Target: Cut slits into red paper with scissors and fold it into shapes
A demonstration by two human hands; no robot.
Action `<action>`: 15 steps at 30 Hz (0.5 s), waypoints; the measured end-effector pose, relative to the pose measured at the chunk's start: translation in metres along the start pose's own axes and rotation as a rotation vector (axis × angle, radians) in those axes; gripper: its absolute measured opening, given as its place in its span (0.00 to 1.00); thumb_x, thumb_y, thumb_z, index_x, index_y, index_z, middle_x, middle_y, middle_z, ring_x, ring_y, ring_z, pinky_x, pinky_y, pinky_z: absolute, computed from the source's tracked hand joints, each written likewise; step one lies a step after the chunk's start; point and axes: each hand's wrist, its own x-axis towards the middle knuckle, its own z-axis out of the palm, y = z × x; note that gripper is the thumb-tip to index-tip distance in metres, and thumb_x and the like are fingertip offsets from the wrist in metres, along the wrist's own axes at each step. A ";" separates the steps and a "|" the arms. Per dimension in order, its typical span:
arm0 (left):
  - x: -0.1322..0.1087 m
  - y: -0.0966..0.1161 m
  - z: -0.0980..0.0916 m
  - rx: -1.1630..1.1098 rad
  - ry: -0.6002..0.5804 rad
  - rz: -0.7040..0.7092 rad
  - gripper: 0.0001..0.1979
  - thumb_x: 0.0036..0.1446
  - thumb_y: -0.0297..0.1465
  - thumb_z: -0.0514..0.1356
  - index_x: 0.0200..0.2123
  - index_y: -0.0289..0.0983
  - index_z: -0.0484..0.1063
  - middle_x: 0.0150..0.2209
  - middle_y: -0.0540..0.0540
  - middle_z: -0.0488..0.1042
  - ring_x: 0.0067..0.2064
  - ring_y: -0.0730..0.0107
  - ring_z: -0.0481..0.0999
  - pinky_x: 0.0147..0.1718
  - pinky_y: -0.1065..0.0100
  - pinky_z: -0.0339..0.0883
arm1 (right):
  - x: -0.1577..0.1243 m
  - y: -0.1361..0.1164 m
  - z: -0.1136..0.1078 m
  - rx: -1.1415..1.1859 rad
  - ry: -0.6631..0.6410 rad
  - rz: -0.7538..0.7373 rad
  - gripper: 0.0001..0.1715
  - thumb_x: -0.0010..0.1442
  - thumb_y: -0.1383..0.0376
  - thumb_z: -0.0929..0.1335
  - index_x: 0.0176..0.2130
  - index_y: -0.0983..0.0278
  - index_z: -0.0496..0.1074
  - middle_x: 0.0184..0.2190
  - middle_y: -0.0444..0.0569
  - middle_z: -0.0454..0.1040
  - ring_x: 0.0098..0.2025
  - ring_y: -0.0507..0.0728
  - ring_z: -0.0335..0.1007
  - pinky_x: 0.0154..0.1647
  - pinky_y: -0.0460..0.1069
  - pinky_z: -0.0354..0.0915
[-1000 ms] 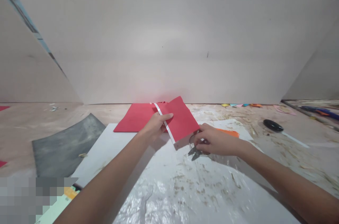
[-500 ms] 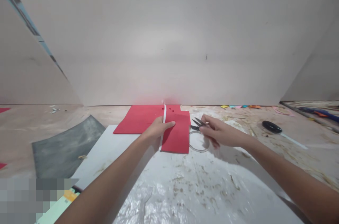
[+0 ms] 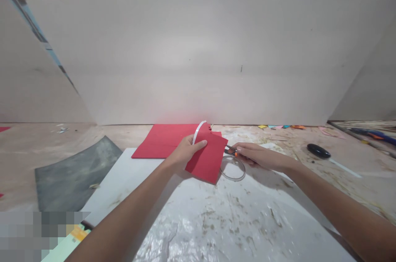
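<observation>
My left hand (image 3: pixel 187 149) pinches a red sheet (image 3: pixel 208 161), thumb on top, and the sheet is tilted with its lower corner toward me. A white strip (image 3: pixel 198 131) curves up along the sheet's left side by my fingers. My right hand (image 3: pixel 255 154) is closed round small scissors (image 3: pixel 230 151) with a bit of orange at the pivot. Their blades point left and meet the sheet's right edge; whether they bite into it I cannot tell. Behind the held sheet lies another red sheet (image 3: pixel 163 138). Just below the scissors rests a clear ring (image 3: pixel 233 168).
A white panel (image 3: pixel 201 60) stands across the back. To the left lies a dark grey sheet (image 3: pixel 74 175). A black-handled tool (image 3: pixel 318 151) and blue-handled tools (image 3: pixel 382 136) are at right. Coloured scraps (image 3: pixel 280 127) line the panel's foot. The white work surface (image 3: pixel 222 220) carries glue-like stains.
The held red sheet has turned, its lower edge swinging toward the right and front. The white strip now curves. My right hand has rotated and brought the scissors to the sheet's edge.
</observation>
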 end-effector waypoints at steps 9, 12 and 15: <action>-0.001 -0.001 -0.001 0.015 -0.049 0.018 0.22 0.56 0.45 0.64 0.48 0.37 0.73 0.46 0.36 0.78 0.46 0.48 0.78 0.43 0.53 0.71 | 0.002 0.000 0.005 -0.107 -0.005 -0.036 0.25 0.68 0.48 0.60 0.55 0.59 0.67 0.33 0.44 0.64 0.28 0.50 0.57 0.29 0.46 0.58; -0.002 0.001 0.000 0.024 -0.038 0.018 0.21 0.56 0.45 0.64 0.47 0.37 0.73 0.46 0.36 0.78 0.46 0.49 0.78 0.43 0.53 0.71 | 0.000 -0.003 0.007 -0.088 -0.042 -0.035 0.25 0.67 0.48 0.62 0.55 0.59 0.65 0.32 0.44 0.65 0.28 0.49 0.59 0.28 0.45 0.59; -0.002 0.002 0.000 0.018 -0.037 0.016 0.21 0.55 0.45 0.65 0.46 0.37 0.74 0.45 0.37 0.79 0.45 0.50 0.79 0.41 0.55 0.71 | -0.002 -0.004 0.007 -0.031 -0.056 0.043 0.25 0.68 0.46 0.60 0.52 0.60 0.64 0.27 0.41 0.63 0.21 0.47 0.53 0.20 0.44 0.53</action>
